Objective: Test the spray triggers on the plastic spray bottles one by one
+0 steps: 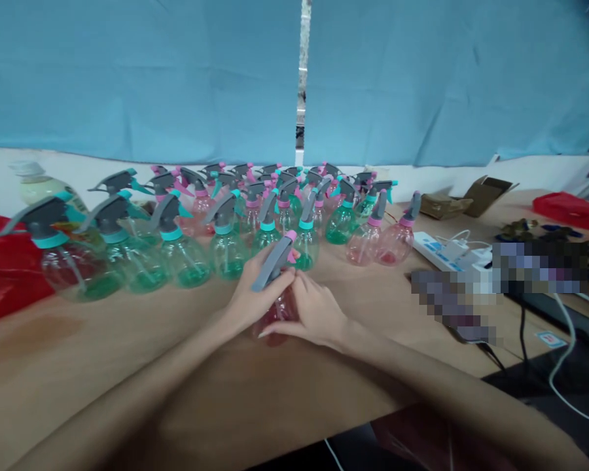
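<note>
Both my hands are around one pink spray bottle (283, 304) with a grey and pink trigger head, near the middle of the table. My left hand (255, 288) is closed about its neck and spray head. Lower on the right side, my right hand (319, 307) wraps the clear pink body, its thumb across the front. My fingers hide the collar and part of the body. Just behind stand green spray bottles (228, 254) with turquoise collars, in a row. Two pink spray bottles (395, 243) stand to the right of that row.
More spray bottles crowd the back against the wall. A red bag (10, 275) and a white-capped bottle (44, 186) are at the left. To the right lie a power strip (434, 252), cables, an open cardboard box (485, 195) and blurred-out items. Blue cloth (127, 78) covers the wall.
</note>
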`<state>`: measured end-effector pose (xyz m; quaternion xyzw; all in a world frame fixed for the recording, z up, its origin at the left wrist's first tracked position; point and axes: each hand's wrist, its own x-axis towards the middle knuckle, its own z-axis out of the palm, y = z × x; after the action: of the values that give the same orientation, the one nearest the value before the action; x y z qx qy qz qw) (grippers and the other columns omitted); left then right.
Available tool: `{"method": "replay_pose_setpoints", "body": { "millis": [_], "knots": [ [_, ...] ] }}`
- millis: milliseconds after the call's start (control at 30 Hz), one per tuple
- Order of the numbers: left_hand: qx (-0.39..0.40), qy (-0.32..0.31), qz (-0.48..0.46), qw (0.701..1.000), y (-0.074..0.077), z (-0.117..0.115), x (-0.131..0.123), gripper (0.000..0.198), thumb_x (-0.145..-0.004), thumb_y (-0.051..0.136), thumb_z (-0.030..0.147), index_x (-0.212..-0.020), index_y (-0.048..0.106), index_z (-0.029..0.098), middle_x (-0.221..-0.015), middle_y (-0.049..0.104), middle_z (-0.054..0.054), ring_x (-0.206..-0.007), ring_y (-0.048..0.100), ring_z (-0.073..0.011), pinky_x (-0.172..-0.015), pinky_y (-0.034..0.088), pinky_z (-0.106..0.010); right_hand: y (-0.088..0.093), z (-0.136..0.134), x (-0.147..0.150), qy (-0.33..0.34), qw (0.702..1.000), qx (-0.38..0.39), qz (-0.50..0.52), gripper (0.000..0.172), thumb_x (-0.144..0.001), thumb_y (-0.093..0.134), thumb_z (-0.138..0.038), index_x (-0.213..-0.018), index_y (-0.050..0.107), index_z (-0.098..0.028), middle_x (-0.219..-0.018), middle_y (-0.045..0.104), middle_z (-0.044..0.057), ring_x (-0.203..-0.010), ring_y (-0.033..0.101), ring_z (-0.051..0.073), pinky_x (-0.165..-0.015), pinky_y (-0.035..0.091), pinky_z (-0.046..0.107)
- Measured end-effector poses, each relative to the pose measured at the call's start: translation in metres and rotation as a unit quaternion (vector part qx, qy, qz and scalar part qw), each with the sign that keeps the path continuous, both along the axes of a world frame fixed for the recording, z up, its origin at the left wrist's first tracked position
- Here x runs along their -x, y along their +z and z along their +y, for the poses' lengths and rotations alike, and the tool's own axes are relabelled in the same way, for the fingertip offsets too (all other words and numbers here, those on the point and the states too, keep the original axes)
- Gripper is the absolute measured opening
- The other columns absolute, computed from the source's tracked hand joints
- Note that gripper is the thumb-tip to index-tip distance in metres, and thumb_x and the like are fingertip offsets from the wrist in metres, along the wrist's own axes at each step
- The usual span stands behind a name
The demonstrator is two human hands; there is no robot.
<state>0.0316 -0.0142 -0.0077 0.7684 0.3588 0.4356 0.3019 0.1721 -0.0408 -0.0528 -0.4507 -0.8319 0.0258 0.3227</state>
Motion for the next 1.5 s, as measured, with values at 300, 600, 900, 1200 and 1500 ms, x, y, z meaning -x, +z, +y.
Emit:
{"method": "replay_pose_setpoints", "body": {
  "millis": [300, 600, 900, 1200, 1500],
  "knots": [
    [-0.034, 0.035, 0.027, 0.998, -0.003, 0.014, 0.015, 0.024, -0.073, 0.049, 0.017, -0.093, 0.06, 0.023, -0.074, 0.063, 0.0, -0.067, 0.06, -0.0163, -0.06, 0.049, -0.028, -0.027, 0.026, -0.043, 0.086, 0.994, 0.036, -0.055, 0.043, -0.086, 0.047, -0.049, -0.114, 0.057, -0.019, -0.119, 0.059, 0.01, -0.113, 0.054, 0.021, -0.095, 0.044, 0.039],
    [-0.039, 0.047, 0.041, 0.997, 0.0, 0.012, 0.015, 0.021, -0.071, 0.048, 0.017, -0.087, 0.059, 0.022, -0.077, 0.062, 0.002, -0.068, 0.057, -0.0145, -0.059, 0.046, -0.026, -0.053, 0.035, -0.046, 0.082, 0.996, 0.029, -0.032, 0.032, -0.09, 0.047, -0.036, -0.116, 0.06, -0.022, -0.12, 0.062, 0.004, -0.116, 0.053, 0.017, -0.098, 0.044, 0.036],
    [-0.01, 0.038, 0.033, 0.999, -0.002, 0.015, 0.016, 0.009, -0.07, 0.048, 0.02, -0.075, 0.055, 0.02, -0.05, 0.042, 0.006, -0.044, 0.037, -0.0093, -0.042, 0.034, -0.022, -0.053, 0.032, -0.042, 0.055, 0.998, 0.034, -0.013, 0.031, -0.09, 0.047, -0.028, -0.119, 0.058, -0.026, -0.117, 0.064, 0.002, -0.113, 0.056, 0.018, -0.094, 0.048, 0.038],
    [0.014, 0.004, 0.013, 1.0, 0.003, 0.013, 0.014, 0.006, -0.072, 0.049, 0.019, -0.074, 0.054, 0.021, -0.066, 0.057, 0.003, -0.058, 0.052, -0.0119, -0.053, 0.044, -0.025, -0.053, 0.033, -0.043, 0.057, 0.997, 0.049, -0.011, 0.029, -0.091, 0.045, -0.029, -0.114, 0.06, -0.023, -0.118, 0.063, 0.002, -0.113, 0.056, 0.016, -0.096, 0.047, 0.036],
    [-0.033, 0.049, 0.025, 0.998, -0.002, 0.017, 0.012, 0.024, -0.072, 0.05, 0.018, -0.092, 0.06, 0.022, -0.063, 0.056, 0.004, -0.054, 0.049, -0.0122, -0.054, 0.043, -0.026, -0.052, 0.037, -0.047, 0.037, 0.998, 0.056, -0.01, 0.04, -0.09, 0.046, -0.042, -0.124, 0.053, -0.021, -0.124, 0.059, 0.006, -0.118, 0.051, 0.02, -0.099, 0.043, 0.04]
  ]
}}
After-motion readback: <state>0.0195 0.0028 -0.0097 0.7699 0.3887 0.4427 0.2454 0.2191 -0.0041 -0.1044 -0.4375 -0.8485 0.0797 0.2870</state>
